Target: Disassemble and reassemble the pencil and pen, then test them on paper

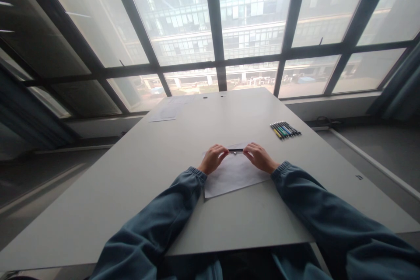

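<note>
1 slim black pen-like item [235, 150] is pinched by left hand [212, 158] and right hand [260, 157] over white paper [233, 177]; even pressure is advised.

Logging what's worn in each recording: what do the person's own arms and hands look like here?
Long, loose, dark blue-teal sleeves end in gathered cuffs. The left hand and right hand are ungloved.

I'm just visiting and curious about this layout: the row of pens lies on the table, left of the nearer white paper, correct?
Not left: the head view shows the row of pens on the table, to the right of the nearer white paper.
</note>
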Tool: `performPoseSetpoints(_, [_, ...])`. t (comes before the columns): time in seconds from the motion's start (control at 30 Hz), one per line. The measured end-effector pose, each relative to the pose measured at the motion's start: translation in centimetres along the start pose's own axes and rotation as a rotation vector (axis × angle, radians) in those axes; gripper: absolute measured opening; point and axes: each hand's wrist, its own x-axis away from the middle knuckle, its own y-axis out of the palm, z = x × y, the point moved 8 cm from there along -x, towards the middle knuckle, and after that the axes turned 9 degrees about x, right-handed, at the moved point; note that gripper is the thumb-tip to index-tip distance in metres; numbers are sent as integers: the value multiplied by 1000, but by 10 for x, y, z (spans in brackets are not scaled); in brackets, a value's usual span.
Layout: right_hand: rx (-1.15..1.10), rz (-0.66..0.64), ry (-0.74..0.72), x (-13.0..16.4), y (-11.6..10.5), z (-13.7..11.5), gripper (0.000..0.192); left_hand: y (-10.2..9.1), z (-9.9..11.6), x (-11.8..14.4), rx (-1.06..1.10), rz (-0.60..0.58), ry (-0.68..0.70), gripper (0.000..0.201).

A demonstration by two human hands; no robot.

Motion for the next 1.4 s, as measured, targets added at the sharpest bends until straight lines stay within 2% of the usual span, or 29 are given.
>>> performPoseSetpoints(0.37, [-87, 3, -55, -2, -6, -10, 13, 0, 5, 0, 42, -14, 36, 7])
performPoseSetpoints(0.57, [-124, -6, -69, -1, -4, -12, 8, 1, 10, 0, 65, -15, 51, 11])
performPoseSetpoints(0.97, [-177, -41, -80, -1, -1, -15, 11, 5, 17, -1, 52, -52, 71, 15])
performPoseSetpoints(1.07, [-230, -31, -53, -1, 2, -11, 13, -3, 12, -1, 10, 35, 26, 18])
performPoseSetpoints(1.13, [-263, 11, 2, -1, 2, -4, 15, -13, 4, 0, -35, 143, -44, 22])
performPoseSetpoints(1.2, [-291, 64, 81, -1, 3, 6, 15, -18, -4, 1, -79, 203, -100, 22])
performPoseSetpoints(1.27, [-310, 111, 160, 1, 3, 15, 14, -16, -8, 1, -115, 176, -111, 20])
performPoseSetpoints(1.4, [-290, 130, 224, 2, 5, 22, 12, 4, -4, 1, -158, -1, -63, 22])
